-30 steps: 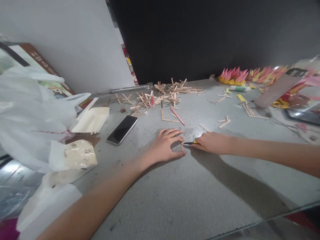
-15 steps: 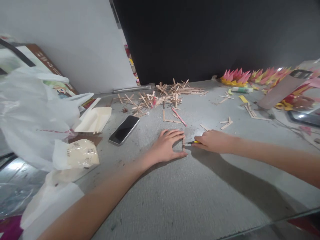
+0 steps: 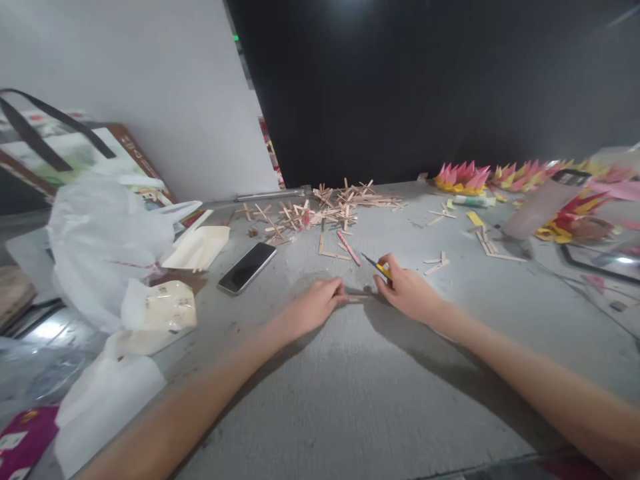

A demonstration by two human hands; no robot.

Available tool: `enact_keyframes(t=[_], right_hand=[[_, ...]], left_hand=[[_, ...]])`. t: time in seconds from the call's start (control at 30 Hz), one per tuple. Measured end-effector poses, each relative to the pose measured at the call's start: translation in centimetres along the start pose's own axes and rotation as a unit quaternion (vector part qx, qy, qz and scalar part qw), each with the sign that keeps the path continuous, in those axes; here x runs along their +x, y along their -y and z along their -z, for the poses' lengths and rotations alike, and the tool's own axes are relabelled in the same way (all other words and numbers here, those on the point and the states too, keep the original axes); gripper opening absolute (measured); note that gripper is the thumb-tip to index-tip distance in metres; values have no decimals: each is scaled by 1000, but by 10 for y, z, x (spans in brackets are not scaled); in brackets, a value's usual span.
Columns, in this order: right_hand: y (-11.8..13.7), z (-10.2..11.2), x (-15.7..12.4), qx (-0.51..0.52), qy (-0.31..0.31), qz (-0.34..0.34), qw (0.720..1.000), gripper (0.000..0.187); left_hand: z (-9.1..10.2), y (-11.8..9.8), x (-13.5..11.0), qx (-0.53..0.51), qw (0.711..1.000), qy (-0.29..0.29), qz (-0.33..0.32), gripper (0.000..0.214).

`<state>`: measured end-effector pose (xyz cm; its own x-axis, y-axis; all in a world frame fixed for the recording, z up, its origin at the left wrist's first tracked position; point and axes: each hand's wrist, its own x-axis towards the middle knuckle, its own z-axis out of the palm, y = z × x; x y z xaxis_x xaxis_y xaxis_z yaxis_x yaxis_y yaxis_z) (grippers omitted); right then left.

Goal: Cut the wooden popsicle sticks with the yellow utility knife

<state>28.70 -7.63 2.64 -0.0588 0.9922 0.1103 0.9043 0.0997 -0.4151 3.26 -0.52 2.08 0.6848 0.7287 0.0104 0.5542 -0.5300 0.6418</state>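
Note:
My left hand (image 3: 316, 305) is closed with its fingertips pinching one end of a small wooden craft stick (image 3: 358, 299), which lies crosswise just above or on the table. My right hand (image 3: 411, 291) wraps around a yellow-handled craft knife (image 3: 383, 269), its dark narrow blade pointing away and to the left. The right fingers are close to the stick's other end; whether they touch it I cannot tell. Beyond the hands lie a pink striped pencil-like rod (image 3: 349, 248) and an L-shaped pair of joined sticks (image 3: 334, 254).
A heap of wooden sticks (image 3: 345, 200) lies at the back. On the left are a phone (image 3: 247, 267), a paper tray (image 3: 205, 245) and a white plastic bag (image 3: 107, 240). Pink-and-yellow paper flowers (image 3: 463, 179) and a bottle (image 3: 545, 203) stand at the right.
My left hand went from spread fingers bracing the stick to a pinch on its end. The stick now lies sideways. The knife has come off the stick, its blade turned upward and away.

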Motion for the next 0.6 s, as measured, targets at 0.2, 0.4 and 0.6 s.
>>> enact_keyframes(t=[0.2,0.4,0.6], right_hand=[[-2,2,-7,111,5,64,992,33],[12,-9,-25,45,-5,109,993,45],[22,-17,-36,-13,51,67,996,57]], left_hand=[[-12,-6,15,-133,981,-79,118,26],[-18,-4,17,-214,965,-102,109,22],[-20,-10,11,-34,993,-89,62,27]])
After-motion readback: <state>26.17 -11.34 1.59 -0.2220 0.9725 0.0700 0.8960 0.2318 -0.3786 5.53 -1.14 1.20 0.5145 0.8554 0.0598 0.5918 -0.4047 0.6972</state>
